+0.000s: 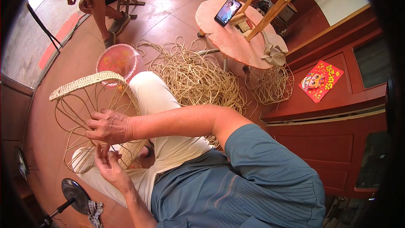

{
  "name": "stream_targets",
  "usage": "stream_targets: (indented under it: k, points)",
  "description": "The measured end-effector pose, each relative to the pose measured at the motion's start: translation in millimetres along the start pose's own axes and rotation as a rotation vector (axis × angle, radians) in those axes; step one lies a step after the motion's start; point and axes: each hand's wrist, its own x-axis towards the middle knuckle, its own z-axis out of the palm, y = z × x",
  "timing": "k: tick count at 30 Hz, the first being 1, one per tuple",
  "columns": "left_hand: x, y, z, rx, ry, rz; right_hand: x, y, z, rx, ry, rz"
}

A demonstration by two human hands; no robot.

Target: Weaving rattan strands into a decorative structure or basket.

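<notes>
The person wears a dusky teal-blue shirt [194, 198] of soft cloth, with a loose short sleeve [265, 156] that ends above the right elbow. Thin curved stripes [225, 190], some pale and one pinkish, cross the front, and fine dark parallel lines [278, 198] give the side a ribbed look. Both forearms are bare, as are the right hand [107, 126] and the left hand [112, 171], and the right wrist is creased. Cream trousers [158, 95], full-cut and wrinkled, cover the legs, and a little dark footwear [149, 147] shows.
</notes>
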Motion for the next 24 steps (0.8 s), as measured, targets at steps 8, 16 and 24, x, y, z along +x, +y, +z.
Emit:
stream_targets:
  k: [8, 16, 24]
  points:
    - [-5.3, -17.2, 4.4, -0.238, -0.079, -0.217, 7.0, -13.1, 4.2, 0.071, -0.02, 0.197]
    - [-4.5, -22.4, 0.7, -0.161, -0.066, -0.137, 7.5, -16.5, 14.4, 0.01, 0.108, 0.222]
    - [0.5, -6.8, 10.3, -0.078, 0.014, -0.066, 6.4, -15.8, 19.8, 0.019, 0.127, 0.218]
